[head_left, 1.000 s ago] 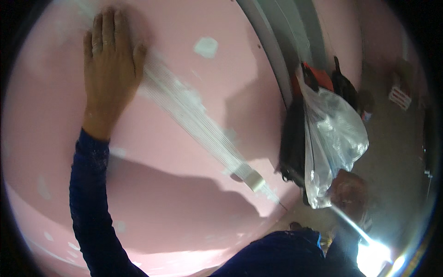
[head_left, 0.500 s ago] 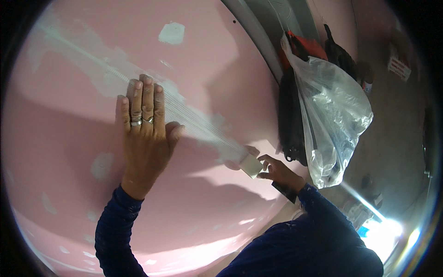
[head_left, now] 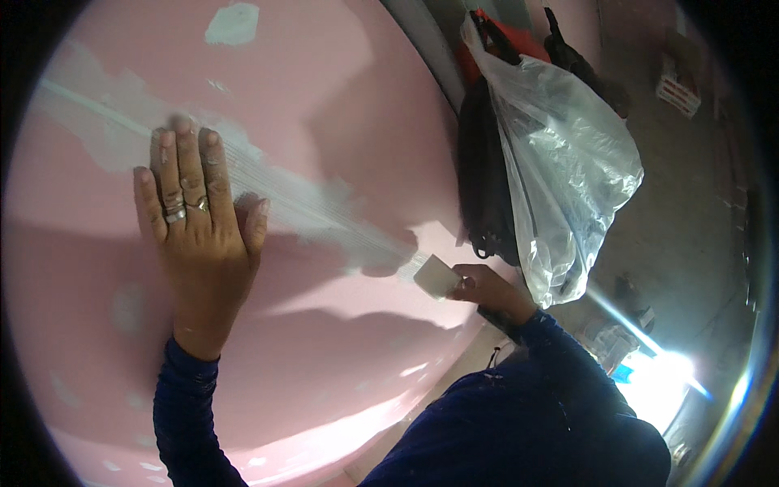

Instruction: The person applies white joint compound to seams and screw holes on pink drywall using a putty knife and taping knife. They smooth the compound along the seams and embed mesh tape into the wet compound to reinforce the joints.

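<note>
My left hand [head_left: 199, 211] lies flat, fingers stretched out, against a pink board surface [head_left: 341, 81]. It rests across a strip of white mesh joint tape [head_left: 304, 203] that runs diagonally down to the right over smeared white filler. Two fingers wear rings. By the tape's lower right end, my right hand [head_left: 491, 290] is closed on a scraper [head_left: 436, 277] with a pale, squarish flat blade. The scraper's handle is hidden in the hand. Whether the blade touches the board, I cannot tell.
A translucent plastic bag [head_left: 560, 170] and a dark bag [head_left: 484, 170] hang close beyond my right hand. White filler patches [head_left: 233, 23] dot the board. A bright lamp [head_left: 661, 377] glares at lower right above a grey floor [head_left: 673, 211].
The view has shifted, so most things sit further left and higher. My right hand has turned the scraper and drawn it slightly right along the tape's end. My left hand stays flat.
</note>
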`<state>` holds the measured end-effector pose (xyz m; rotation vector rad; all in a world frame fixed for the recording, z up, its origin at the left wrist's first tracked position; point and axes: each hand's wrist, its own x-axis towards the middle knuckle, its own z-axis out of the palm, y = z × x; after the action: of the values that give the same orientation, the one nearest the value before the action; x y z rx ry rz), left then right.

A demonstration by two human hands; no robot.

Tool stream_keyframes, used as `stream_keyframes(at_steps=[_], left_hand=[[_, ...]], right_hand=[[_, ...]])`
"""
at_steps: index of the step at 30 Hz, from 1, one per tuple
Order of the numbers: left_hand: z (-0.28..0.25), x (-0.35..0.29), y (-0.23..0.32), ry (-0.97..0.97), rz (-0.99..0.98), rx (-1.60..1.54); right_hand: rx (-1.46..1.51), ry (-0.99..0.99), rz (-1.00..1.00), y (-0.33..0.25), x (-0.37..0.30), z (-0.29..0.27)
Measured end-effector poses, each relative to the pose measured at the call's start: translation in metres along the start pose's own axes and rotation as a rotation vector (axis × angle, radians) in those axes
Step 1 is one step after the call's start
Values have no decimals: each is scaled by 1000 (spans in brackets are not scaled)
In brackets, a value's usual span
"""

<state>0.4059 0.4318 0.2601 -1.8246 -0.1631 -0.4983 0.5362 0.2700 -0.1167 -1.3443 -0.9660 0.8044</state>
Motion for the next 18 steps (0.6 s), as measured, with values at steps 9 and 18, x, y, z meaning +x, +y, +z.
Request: stream_keyframes(at_steps=[9,18], left_hand=[[1,-1,1,27,-11,31],[6,-3,-7,-133,6,51]], right_hand=[[-232,15,122,46,-12,-3],[-12,43,337,199,-64,0]])
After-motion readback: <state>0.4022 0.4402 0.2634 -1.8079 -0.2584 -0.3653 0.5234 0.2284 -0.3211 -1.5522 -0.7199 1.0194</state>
